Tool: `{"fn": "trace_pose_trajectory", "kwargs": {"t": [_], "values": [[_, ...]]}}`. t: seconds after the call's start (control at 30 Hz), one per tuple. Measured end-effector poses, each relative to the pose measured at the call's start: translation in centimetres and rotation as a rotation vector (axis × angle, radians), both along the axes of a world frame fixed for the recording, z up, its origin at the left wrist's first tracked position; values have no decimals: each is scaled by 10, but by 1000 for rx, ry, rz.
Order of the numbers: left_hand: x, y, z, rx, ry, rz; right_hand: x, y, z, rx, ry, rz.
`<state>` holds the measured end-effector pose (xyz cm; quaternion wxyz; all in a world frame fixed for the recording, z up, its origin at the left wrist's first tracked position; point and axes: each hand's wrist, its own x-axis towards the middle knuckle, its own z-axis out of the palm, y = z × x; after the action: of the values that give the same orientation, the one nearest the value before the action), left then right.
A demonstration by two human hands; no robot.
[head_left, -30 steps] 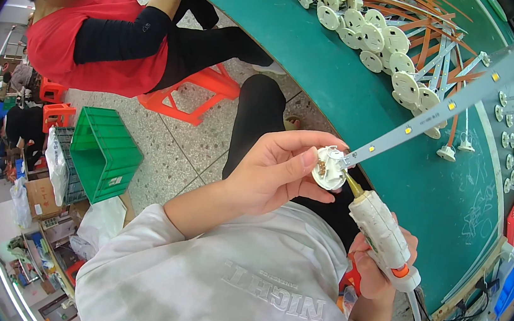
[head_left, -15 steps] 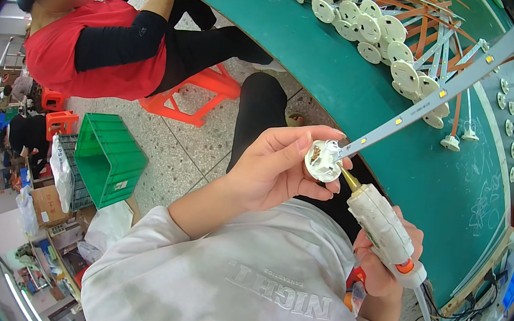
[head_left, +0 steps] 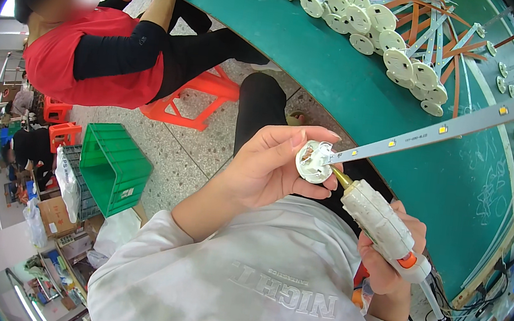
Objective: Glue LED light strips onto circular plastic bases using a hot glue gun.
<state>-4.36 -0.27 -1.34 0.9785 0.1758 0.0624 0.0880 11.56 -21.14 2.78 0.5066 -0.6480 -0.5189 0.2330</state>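
- Your left hand (head_left: 262,170) pinches the round white end cap (head_left: 314,162) at its rim, fingers closed; it looks light, rigid, brittle plastic.
- The thin LED strip (head_left: 438,129) juts out over the green desk (head_left: 342,81); it likely flexes, so support it near the cap.
- Your right hand (head_left: 388,258) is wrapped around the glue gun (head_left: 379,228), nozzle touching the cap.

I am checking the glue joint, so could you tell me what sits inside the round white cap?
The LED strip enters the round white cap held by the left hand; the glue gun tip touches its edge. The fingers hide the cap's back.
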Motion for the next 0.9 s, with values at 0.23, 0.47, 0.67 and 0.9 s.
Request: {"fn": "trace_pose_trajectory", "kwargs": {"t": [0.23, 0.47, 0.67, 0.9], "values": [[-1, 0, -7, -106, -28, -5, 5, 1, 11, -77, 40, 82], [0, -1, -7, -139, -41, -19, 0, 2, 8, -63, 21, 11], [4, 0, 1, -47, -12, -44, 3, -5, 8, -144, -28, 18], [5, 1, 2, -21, -6, -50, 4, -3, 6, -113, -52, 5]]}}
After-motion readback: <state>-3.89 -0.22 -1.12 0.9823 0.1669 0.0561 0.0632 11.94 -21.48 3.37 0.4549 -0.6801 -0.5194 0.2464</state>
